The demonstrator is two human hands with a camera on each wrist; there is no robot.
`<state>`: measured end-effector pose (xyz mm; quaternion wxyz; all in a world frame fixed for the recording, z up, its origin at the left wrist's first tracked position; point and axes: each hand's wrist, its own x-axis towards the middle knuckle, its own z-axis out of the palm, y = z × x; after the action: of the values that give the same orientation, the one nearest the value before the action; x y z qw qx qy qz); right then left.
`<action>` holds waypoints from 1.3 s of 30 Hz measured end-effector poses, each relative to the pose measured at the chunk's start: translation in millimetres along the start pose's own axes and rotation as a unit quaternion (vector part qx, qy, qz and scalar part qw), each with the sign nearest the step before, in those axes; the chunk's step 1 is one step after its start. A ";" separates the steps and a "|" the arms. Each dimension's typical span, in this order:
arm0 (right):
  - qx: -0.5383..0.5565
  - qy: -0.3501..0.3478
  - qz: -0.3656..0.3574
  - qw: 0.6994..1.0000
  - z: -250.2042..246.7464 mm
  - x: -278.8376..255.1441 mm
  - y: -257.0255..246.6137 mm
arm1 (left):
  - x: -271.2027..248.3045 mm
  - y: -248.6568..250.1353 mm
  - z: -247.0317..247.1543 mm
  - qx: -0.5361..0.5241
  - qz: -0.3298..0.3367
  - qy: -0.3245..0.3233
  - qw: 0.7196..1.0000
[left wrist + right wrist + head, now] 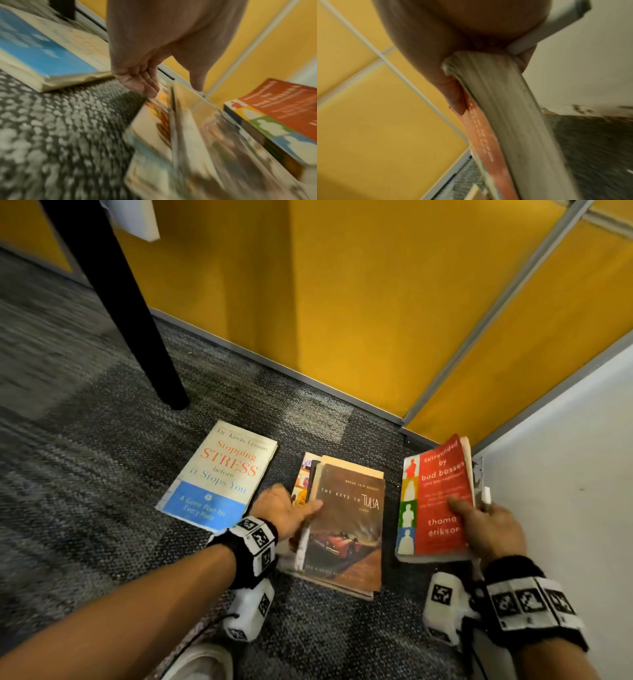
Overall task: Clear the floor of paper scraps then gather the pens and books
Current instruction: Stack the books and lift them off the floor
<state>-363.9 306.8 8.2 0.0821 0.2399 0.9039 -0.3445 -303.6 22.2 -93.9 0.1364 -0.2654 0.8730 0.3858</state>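
Note:
My right hand [479, 515] grips a red book [440, 494], tilted up off the carpet, thumb on its cover [481, 135] and fingers behind. A white pen [485, 496] sits in the same hand against the book's page edge. A brown book [346, 529] tops a small stack in the middle. My left hand [306, 506] pinches its left edge, thumb on the cover and fingers curled beneath, over a colourful book [154, 129] lower in the stack. A white and blue book [219, 477] lies flat to the left, untouched.
Grey carpet [85, 440] covers the floor. A black table leg [137, 313] stands behind the white and blue book. Yellow partition panels [342, 302] close the back, and a white wall [565, 474] runs along the right. A white shoe [205, 662] is by my left forearm.

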 end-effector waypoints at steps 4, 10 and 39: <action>0.113 -0.039 -0.109 0.987 -1.4 -39.7 -39.7 | 38.3 -28.4 -50.9 0.024 -0.056 0.149 0.987; 0.078 -0.205 -0.035 0.975 77.9 -34.8 5.4 | 58.2 -84.6 -109.4 0.127 -0.215 0.090 0.964; 0.214 -0.238 0.139 0.937 103.1 -22.8 19.4 | 3.6 22.2 -5.9 -0.022 -0.049 -0.107 0.993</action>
<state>-336.3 242.5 -73.2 0.2884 0.2865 0.7204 -0.5619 -319.4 28.9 -78.1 0.2418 -0.2679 0.8308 0.4238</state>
